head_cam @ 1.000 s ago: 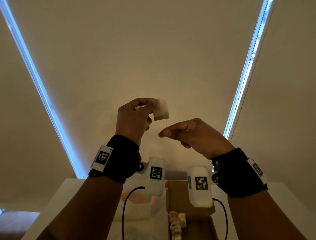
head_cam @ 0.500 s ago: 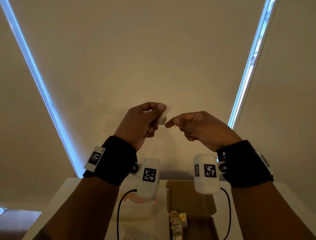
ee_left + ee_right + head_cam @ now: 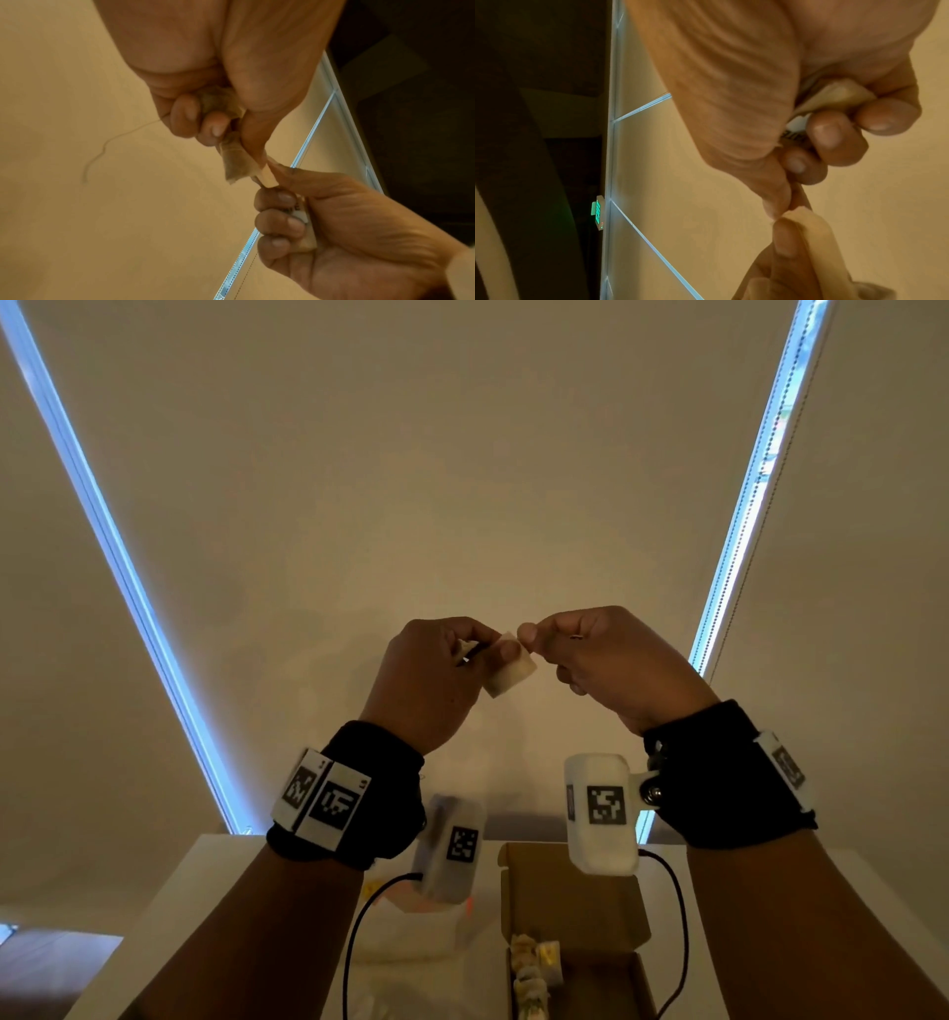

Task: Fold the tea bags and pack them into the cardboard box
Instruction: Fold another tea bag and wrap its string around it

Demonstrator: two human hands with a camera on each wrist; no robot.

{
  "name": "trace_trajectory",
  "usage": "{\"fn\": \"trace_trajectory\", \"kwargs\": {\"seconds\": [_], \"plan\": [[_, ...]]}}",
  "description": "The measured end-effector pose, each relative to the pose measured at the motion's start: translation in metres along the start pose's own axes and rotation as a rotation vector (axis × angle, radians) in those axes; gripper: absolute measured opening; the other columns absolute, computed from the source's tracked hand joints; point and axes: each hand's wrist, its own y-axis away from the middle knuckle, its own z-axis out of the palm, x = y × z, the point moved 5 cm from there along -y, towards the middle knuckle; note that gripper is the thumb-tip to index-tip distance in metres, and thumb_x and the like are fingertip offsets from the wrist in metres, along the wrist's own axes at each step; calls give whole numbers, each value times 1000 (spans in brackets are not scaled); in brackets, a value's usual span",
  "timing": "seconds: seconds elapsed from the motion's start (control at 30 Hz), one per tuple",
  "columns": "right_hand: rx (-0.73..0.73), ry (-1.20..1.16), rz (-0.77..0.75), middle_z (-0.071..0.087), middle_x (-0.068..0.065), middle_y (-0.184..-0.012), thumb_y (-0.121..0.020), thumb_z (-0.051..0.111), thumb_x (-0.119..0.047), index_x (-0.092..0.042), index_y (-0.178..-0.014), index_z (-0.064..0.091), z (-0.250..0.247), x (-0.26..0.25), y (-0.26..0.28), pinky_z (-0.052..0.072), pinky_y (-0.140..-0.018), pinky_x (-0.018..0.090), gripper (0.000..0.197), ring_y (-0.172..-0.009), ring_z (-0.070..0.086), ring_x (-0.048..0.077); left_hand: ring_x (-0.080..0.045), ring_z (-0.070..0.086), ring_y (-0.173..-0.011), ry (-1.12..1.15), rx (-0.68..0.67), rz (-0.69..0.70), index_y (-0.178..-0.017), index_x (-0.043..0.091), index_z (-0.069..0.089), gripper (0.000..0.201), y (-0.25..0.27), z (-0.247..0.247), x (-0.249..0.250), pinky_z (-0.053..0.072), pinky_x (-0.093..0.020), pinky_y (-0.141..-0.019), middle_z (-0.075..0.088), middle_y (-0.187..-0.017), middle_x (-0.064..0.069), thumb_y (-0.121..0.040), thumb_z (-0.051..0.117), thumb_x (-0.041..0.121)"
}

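So we've got our left hand (image 3: 426, 680) pinching the tea bag (image 3: 509, 671), right hand (image 3: 611, 660) pinching its tag; it's flimsy, tearable paper, so grip edges gently.

Tea bag (image 3: 511, 671) between the hands: thin matt filter paper, creased. Cardboard box (image 3: 575, 901) below the wrists: plain brown matt card. Wristbands (image 3: 729, 778): black cloth.

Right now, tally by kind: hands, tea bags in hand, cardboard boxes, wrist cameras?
Hands: 2, left hand and right hand
Tea bags in hand: 1, tea bag (more packed in the box, too blurred to count)
Cardboard boxes: 1, cardboard box
Wrist cameras: 2, and
Total: 6
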Motion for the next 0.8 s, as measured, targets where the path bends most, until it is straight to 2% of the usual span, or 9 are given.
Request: {"fn": "trace_trajectory", "kwargs": {"seconds": [0.07,0.2,0.3,0.37,0.47,0.57,0.6,0.7,0.8], "plan": [[-28,-78,28,54,-14,-62,-98,61,-41,-23,-92,79,6,5,1,40,-69,31,27,-58,46,6,-9,56,-59,-47,1,0,-86,23,77,16,-2,0,-3,39,-13,-54,69,-69,7,-95,70,36],[-131,-322,88,44,6,-80,-103,49,-13,-7,-103,74,18,13,4,33,-65,33,26,-60,36,11,-5,53,-53,-61,-20,-56,-81,22,72,20,-4,1,-12,38,-11,-51,69,-69,3,-96,68,36],[-132,-313,67,48,11,-84,-102,50,-11,-5,-107,72,21,13,5,34,-66,34,23,-61,38,11,-3,50,-49,-64,-23,-66,-80,21,69,21,-4,2,-12,36,-10,-47,60,-59,9,-97,67,34],[-85,-172,14,57,6,-78,-100,58,-21,-14,-103,75,18,9,4,39,-68,35,19,-61,45,7,-3,48,-45,-62,-20,-64,-82,20,69,22,-5,3,-12,35,-10,-46,55,-54,11,-97,67,35],[-24,8,-70,65,-4,-70,-94,67,-37,-26,-95,77,14,0,5,43,-66,28,15,-59,50,2,-3,49,-46,-52,-37,-55,-83,18,70,23,-5,4,-12,36,-10,-48,64,-60,7,-99,64,34],[0,42,-90,65,-21,-66,-98,62,-32,-28,-98,76,12,-4,6,42,-67,16,14,-61,56,-5,-2,50,-48,-28,-36,-64,-81,17,67,26,-4,6,-12,37,-9,-51,70,-64,2,-101,61,32],[6,20,-79,63,-22,-64,-100,58,-26,-28,-102,75,12,-5,5,42,-68,16,17,-62,55,-3,-2,50,-49,-25,-26,-76,-80,16,66,27,-4,7,-13,38,-9,-51,69,-64,2,-102,60,32],[-8,-257,7,58,-7,-74,-102,46,-10,-21,-118,67,12,-1,4,40,-69,31,28,-66,49,9,-2,51,-51,1,11,-117,-81,15,66,29,-5,9,-19,38,-9,-52,69,-65,1,-103,59,32],[-16,-513,50,68,10,-90,-99,39,0,-9,-122,47,14,-5,6,40,-71,36,26,-71,55,19,-3,54,-55,40,65,-141,-83,15,68,28,-5,11,-22,39,-9,-55,71,-68,2,-103,58,32]]}}
